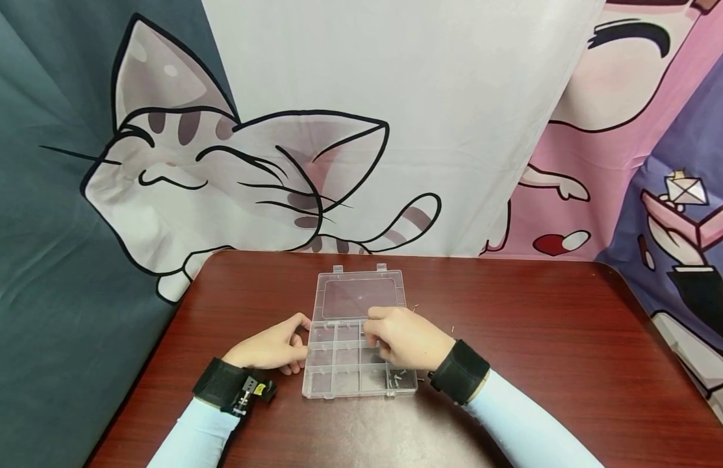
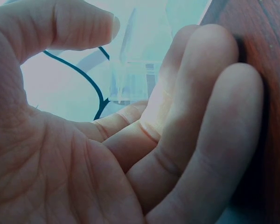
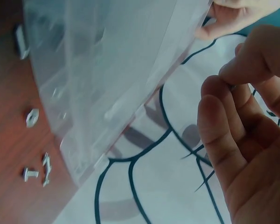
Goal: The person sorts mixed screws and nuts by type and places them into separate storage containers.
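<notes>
A clear plastic compartment box (image 1: 346, 368) lies on the table with its lid (image 1: 361, 294) folded back. My left hand (image 1: 267, 348) rests at the box's left edge, its fingers loosely bent; the left wrist view shows the thumb (image 2: 84, 25) apart from the fingers. Over the right-hand compartments, my right hand (image 1: 409, 335) has thumb and fingertips together. Between them, in the right wrist view, a tiny dark piece (image 3: 232, 87) barely shows, mostly hidden. Small metal screws (image 1: 398, 377) lie in the near right compartment.
Loose hardware lies on the table right of the box: a nut-like piece (image 3: 32, 117), a short screw (image 3: 30, 174) and a thin metal piece (image 3: 47, 169). The dark red table (image 1: 548, 364) meets a printed cat curtain (image 1: 455, 130) behind.
</notes>
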A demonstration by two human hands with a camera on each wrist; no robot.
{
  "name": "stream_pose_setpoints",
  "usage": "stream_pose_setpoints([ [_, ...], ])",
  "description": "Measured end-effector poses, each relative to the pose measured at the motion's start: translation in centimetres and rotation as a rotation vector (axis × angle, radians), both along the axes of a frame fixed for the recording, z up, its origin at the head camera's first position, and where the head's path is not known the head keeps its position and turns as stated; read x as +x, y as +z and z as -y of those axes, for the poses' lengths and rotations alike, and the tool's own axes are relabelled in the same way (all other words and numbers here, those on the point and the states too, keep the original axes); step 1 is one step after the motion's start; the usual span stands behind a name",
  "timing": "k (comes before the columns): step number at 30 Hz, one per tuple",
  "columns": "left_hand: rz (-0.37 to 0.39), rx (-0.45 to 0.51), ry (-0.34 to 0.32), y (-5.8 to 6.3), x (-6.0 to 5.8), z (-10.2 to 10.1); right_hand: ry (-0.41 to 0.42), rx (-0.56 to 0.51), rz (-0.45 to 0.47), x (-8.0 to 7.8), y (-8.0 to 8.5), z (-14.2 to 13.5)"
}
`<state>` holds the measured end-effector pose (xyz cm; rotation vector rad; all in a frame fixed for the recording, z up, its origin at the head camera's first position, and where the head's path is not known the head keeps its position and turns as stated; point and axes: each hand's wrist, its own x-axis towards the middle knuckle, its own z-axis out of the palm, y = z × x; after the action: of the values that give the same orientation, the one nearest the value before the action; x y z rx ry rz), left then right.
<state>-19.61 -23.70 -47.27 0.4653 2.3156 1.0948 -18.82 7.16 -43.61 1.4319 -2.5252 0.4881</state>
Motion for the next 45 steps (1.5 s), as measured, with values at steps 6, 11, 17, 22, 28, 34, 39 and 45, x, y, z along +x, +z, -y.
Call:
stream_pose_setpoints([
  [6, 0.000, -0.001, 0.002, 0.0, 0.0, -0.1, 0.016, 0.010, 0.000, 0.7, -0.4, 0.9],
  [11, -0.001, 0.004, 0.003, 0.2, -0.1, -0.2, 0.018, 0.008, -0.016, 0.9, -0.7, 1.3],
  [17, 0.003, 0.015, 0.005, 0.3, -0.1, -0.2, 0.011, 0.054, -0.007, 1.1, -0.9, 1.1],
  [22, 0.001, -0.007, 0.003, 0.1, -0.2, -0.2, -0.031, 0.175, 0.083, 1.7, -0.9, 0.3],
  [28, 0.002, -0.003, -0.003, 0.0, -0.1, -0.2, -0.090, 0.183, 0.103, 0.6, -1.0, -1.5],
  [34, 0.000, 0.000, -0.007, 0.0, -0.1, -0.1, -0.145, 0.154, 0.088, -1.9, -1.6, -4.1],
  [39, 0.001, 0.004, -0.005, -0.1, -0.1, -0.1, -0.176, 0.141, 0.099, -3.6, -2.5, -5.8],
  [45, 0.001, -0.002, 0.001, 0.0, 0.0, 0.0, -0.191, 0.091, 0.091, -5.3, -3.3, -7.0],
])
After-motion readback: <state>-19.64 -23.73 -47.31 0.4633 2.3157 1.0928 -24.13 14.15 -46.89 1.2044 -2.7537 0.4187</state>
